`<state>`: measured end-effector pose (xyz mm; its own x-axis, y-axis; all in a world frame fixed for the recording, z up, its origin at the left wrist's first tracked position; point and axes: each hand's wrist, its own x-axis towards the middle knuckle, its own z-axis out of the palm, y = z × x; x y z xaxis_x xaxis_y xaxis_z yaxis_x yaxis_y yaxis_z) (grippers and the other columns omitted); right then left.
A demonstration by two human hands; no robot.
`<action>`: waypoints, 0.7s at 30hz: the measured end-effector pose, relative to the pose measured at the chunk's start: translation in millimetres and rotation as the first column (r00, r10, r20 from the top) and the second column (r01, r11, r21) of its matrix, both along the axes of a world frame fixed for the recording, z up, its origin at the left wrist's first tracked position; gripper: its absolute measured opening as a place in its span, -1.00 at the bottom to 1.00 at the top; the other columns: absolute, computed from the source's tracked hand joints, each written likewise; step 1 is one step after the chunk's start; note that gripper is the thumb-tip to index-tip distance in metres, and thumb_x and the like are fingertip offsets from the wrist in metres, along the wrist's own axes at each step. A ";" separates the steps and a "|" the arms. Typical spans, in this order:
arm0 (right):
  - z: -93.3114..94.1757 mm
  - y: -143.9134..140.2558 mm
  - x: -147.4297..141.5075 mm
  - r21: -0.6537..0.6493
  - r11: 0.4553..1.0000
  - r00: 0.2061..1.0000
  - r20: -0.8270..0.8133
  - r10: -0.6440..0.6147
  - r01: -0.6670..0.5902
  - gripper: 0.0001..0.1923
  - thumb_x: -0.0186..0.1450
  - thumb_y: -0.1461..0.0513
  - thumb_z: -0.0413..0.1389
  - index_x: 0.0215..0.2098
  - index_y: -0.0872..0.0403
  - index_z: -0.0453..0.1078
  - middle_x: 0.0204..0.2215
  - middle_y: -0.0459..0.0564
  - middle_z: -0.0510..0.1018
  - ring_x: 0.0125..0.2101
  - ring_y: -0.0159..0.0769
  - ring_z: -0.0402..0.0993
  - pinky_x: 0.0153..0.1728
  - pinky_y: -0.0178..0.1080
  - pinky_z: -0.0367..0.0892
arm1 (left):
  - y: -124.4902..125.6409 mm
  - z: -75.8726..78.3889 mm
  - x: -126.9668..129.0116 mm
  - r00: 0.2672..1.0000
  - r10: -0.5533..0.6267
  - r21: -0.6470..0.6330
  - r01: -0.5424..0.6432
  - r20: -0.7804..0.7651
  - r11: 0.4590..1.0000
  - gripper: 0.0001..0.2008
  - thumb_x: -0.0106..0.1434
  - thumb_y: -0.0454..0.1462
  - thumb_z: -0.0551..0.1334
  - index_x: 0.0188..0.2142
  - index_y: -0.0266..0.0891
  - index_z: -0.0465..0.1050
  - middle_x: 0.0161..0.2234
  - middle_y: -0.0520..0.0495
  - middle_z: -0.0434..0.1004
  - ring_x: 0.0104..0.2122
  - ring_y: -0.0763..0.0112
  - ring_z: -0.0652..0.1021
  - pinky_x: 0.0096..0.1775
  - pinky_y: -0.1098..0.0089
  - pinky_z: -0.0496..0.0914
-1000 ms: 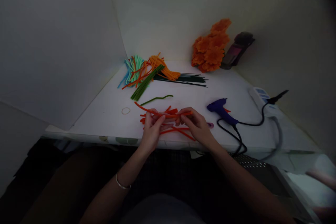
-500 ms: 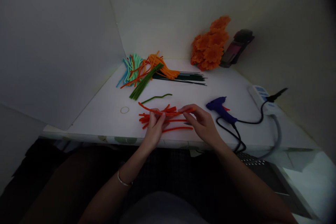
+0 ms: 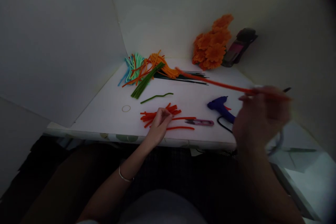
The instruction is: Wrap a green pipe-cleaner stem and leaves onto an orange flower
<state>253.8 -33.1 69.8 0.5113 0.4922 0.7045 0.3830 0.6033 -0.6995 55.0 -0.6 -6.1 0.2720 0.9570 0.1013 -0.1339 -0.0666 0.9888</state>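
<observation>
My right hand (image 3: 262, 119), blurred by motion, is raised at the right with its fingers closed around a long orange-red pipe cleaner (image 3: 220, 84). That stem stretches out to the left above the table. Lower down, my left hand (image 3: 160, 123) rests over a pile of orange-red pipe cleaners (image 3: 148, 116), thumb and fingers pressed together; whether anything is pinched there is hidden. Two single red pipe cleaners (image 3: 181, 128) lie to the right of this hand. Pink-handled thread snips (image 3: 203, 122) lie beside them, their blades toward the left hand.
A purple glue gun (image 3: 219, 105) with a black cord lies at the right. Behind are bundles of green (image 3: 147, 82), orange (image 3: 164, 65) and mint pipe cleaners (image 3: 136, 66), dark stems (image 3: 181, 78), orange flowers (image 3: 212, 47) and a bottle (image 3: 237, 49). A rubber band (image 3: 126, 108) lies left.
My right hand has moved up and right, away from my left hand, carrying a red pipe cleaner. The snips, partly hidden before, now show. My left hand has shifted slightly right.
</observation>
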 end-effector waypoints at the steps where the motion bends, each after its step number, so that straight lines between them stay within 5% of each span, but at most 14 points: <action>1: 4.5 -0.8 3.3 0.073 0.997 0.997 -0.078 -0.003 0.008 -0.85 0.23 0.30 0.03 -0.34 -0.09 0.39 -0.34 -0.09 0.31 -0.35 -0.34 0.34 -0.26 -0.15 0.28 | -0.2 1.5 0.0 1.000 -0.009 0.014 0.009 -0.010 1.000 -0.93 0.20 -0.26 0.16 -0.39 -0.19 0.28 -0.35 -0.02 0.37 -0.24 0.33 0.41 -0.04 0.20 0.25; 3: 7.4 -0.9 4.9 0.151 0.989 0.980 -0.196 0.028 0.002 -0.84 0.18 0.33 0.05 -0.40 -0.05 0.41 -0.46 -0.10 0.31 -0.49 -0.39 0.30 -0.36 -0.19 0.29 | -0.2 5.7 -0.2 0.999 -0.039 0.041 0.040 -0.025 0.998 -0.96 0.19 -0.28 0.17 -0.38 -0.20 0.33 -0.34 -0.02 0.38 -0.23 0.33 0.41 -0.04 0.21 0.25; 6: -5.1 2.5 -4.8 -0.034 0.976 0.950 -0.238 0.201 -0.216 -0.90 0.17 0.30 0.06 -0.38 0.00 0.40 -0.50 -0.11 0.34 -0.51 -0.41 0.33 -0.38 -0.23 0.32 | -0.1 15.0 -2.2 0.990 -0.126 0.106 0.132 -0.065 0.986 -0.93 0.19 -0.27 0.17 -0.34 -0.21 0.37 -0.28 -0.06 0.41 -0.16 0.29 0.41 -0.03 0.23 0.25; 9: -26.7 7.7 -20.6 -0.228 0.894 0.910 -0.256 0.327 -0.385 -0.92 0.21 0.23 0.06 -0.33 0.03 0.37 -0.51 -0.11 0.39 -0.47 -0.38 0.38 -0.34 -0.22 0.35 | -2.5 23.8 -5.1 0.978 -0.193 0.119 0.201 -0.076 0.972 -0.85 0.23 -0.21 0.13 -0.26 -0.22 0.39 -0.22 -0.10 0.45 -0.15 0.29 0.44 -0.04 0.25 0.28; 15: -49.5 10.6 -36.1 -0.351 0.804 0.875 -0.250 0.414 -0.480 -0.92 0.26 0.19 0.02 -0.32 0.02 0.32 -0.50 -0.13 0.40 -0.45 -0.41 0.39 -0.35 -0.27 0.36 | -15.8 27.3 -1.0 0.936 -0.094 -0.032 0.111 0.340 0.993 -0.68 0.32 -0.12 -0.02 -0.02 -0.16 0.28 -0.10 -0.14 0.45 -0.11 0.27 0.49 -0.12 0.28 0.35; 21: -55.2 7.5 -40.7 -0.446 0.695 0.826 -0.277 0.492 -0.564 -0.87 0.28 0.15 0.00 -0.33 0.03 0.30 -0.48 -0.12 0.41 -0.45 -0.41 0.38 -0.37 -0.30 0.35 | -17.5 28.2 1.6 0.868 -0.045 -0.029 0.068 0.494 0.997 -0.70 0.33 -0.14 -0.05 -0.39 -0.22 0.33 -0.09 -0.09 0.41 -0.05 0.27 0.44 -0.03 0.19 0.32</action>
